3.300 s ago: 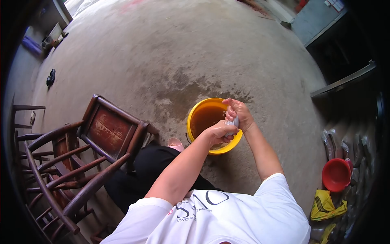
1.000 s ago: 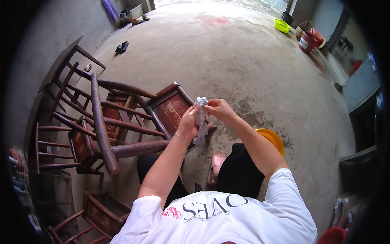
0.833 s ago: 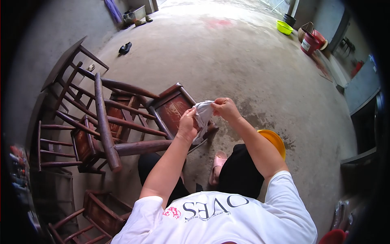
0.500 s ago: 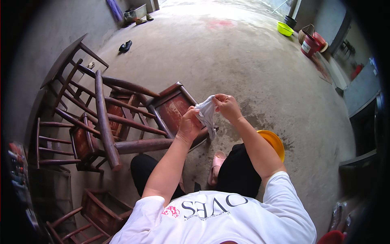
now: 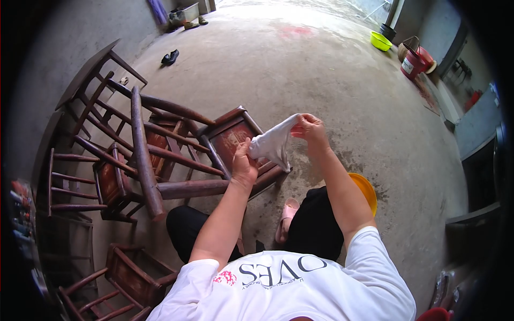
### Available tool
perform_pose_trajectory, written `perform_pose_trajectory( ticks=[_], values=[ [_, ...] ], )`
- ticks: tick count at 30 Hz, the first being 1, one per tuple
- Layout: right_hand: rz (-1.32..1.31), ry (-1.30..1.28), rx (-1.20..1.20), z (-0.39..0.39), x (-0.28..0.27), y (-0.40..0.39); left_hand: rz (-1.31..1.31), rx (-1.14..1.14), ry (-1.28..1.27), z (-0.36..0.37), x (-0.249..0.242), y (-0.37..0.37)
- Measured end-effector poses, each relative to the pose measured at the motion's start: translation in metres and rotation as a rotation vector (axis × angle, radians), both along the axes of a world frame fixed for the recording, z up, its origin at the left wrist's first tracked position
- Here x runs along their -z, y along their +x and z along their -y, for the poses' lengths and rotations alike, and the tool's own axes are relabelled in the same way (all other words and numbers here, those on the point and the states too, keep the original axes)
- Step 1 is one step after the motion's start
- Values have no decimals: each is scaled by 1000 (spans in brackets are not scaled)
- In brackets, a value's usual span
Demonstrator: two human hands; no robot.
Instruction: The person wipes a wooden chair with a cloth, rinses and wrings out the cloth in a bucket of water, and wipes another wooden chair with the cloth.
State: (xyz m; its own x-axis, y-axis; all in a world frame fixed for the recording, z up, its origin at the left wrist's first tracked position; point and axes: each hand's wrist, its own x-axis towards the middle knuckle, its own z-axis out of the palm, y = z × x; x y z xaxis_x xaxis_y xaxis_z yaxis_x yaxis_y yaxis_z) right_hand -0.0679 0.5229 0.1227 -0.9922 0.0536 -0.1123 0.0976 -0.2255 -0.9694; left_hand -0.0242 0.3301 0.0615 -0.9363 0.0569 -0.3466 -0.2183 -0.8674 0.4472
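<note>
A pale grey-white cloth (image 5: 276,143) is stretched between my two hands above the floor. My left hand (image 5: 244,165) grips its bunched end, fingers closed round it. At the upper right corner, my right hand (image 5: 310,130) pinches the edge, and the cloth's lower part droops between the hands. Just beyond my left hand lies a dark reddish-brown wooden chair (image 5: 235,140) with a worn panel, tipped over. Below my right forearm is a yellow basin (image 5: 364,191), partly hidden by my arm and knee.
More wooden chairs (image 5: 115,187) lie jumbled on the left, with another small chair (image 5: 128,275) at the lower left. Black shoes (image 5: 170,57) sit on the concrete floor (image 5: 241,69). A lime-green basin (image 5: 380,41) and a red bucket (image 5: 411,64) stand far right.
My hands have moved apart, drawing the cloth out wider. My right hand has shifted right and slightly up, my left a little left. The view has shifted slightly.
</note>
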Motion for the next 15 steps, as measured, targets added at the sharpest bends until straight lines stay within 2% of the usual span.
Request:
perform_pose_trajectory(
  ticks=[4, 6, 8, 10, 12, 14, 15],
  values=[
    [14, -43, 73, -19, 7, -8, -10, -180, -257, 0, 3, 2],
    [-35, 10, 106, -22, 18, -14, 38, -215, -272, 5, 1, -1],
    [-17, 57, 202, -26, 21, -16, -4, -308, -443, 6, -21, 4],
    [-50, 96, 211, -30, 18, -14, 28, -330, -464, 3, -37, 4],
    [-86, 131, 221, -27, 11, -13, -224, -484, -667, 0, -53, 2],
    [-224, -518, 223, -18, -4, -8, -309, -531, -662, -1, -61, -1],
    [-191, -433, 2, -31, 19, -16, -392, -466, -1010, 2, -52, -8]
  ],
)
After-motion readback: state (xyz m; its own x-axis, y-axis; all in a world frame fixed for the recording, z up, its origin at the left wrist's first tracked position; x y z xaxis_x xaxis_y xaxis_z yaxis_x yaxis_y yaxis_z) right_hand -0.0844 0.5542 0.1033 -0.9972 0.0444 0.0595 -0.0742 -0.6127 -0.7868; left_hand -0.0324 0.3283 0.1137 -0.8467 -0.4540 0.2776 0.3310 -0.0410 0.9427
